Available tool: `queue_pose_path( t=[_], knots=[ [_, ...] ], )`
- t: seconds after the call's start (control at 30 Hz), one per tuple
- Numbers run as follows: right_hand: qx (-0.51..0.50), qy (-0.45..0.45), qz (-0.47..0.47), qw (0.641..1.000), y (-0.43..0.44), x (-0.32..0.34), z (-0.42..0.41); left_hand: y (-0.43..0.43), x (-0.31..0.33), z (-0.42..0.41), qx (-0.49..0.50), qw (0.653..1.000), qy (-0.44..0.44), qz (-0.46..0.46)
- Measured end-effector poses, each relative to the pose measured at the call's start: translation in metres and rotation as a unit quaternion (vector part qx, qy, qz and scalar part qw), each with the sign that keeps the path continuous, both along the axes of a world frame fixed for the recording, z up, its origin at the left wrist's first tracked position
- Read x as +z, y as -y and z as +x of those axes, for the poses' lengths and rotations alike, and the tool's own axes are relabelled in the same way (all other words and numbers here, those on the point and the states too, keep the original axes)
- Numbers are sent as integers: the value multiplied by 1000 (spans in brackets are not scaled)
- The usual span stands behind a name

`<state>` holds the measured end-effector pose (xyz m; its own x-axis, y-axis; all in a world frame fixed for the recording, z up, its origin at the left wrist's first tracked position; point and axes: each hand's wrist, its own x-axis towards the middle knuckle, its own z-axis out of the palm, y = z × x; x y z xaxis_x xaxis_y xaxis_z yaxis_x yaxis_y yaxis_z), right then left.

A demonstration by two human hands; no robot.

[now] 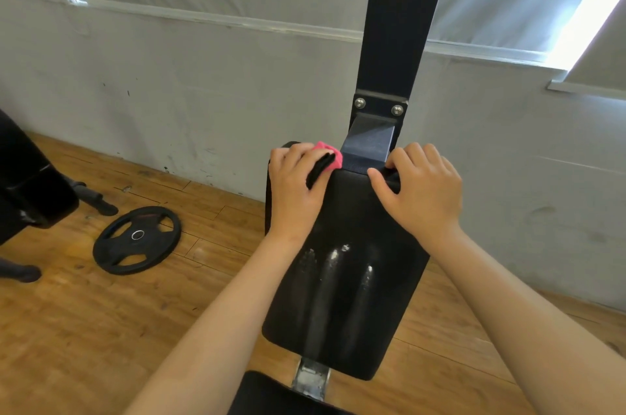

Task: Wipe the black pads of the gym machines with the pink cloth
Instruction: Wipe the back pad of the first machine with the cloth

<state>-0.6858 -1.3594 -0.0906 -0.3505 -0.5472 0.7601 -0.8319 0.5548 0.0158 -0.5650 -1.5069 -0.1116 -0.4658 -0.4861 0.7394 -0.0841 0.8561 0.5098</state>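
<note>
A weight plate (137, 240) lay on the wooden floor at the left. The left hand (294, 184) reached forward, its fingers curled around the pink cloth (331, 157), which it pressed on the upper left corner of the black pad (352, 279). The right hand (423, 191) gripped the pad's upper right edge, fingers curled together over it, beside the dark post (396, 41).

Both forearms bare, coming up from bottom of frame twd center. L hand (298, 187) palm down, fingers curled round cloth (330, 157). R hand (421, 192) just to its right, fingers hooked over top edge of pad (342, 279), thumb spread left.
</note>
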Motion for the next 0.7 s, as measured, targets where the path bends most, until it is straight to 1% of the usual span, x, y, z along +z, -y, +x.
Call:
queue_pose_path(
  t=[0.13, 0.2, 0.27, 0.4, 0.47, 0.57, 0.63, 0.7],
  knots=[
    [-1, -1, 3, 1000, 1, -1, -1, -13, -7, 2, 3, 998, -49, 35],
    [-4, -2, 2, 1000, 1, -1, -1, -17, -11, 4, -5, 998, -56, 42],
    [-3, -3, -1, 1000, 1, 0, -1, -19, -20, 10, -24, 998, -42, 47],
    [-1, -13, -4, 1000, 1, 0, 0, -15, -53, 33, -63, 997, 29, 19],
    [-2, -13, -2, 1000, 2, 0, 0, -13, -61, 40, -76, 996, 51, 18],
    [-4, -12, -4, 1000, 1, 0, 0, -12, -47, 44, -87, 994, 50, 39],
    [-1, -15, -3, 1000, 1, 0, 0, -9, -22, 43, -72, 996, 9, 55],
    [0, -8, -1, 1000, 1, 1, -1, -3, 5, 36, -51, 997, -32, 51]
  ],
)
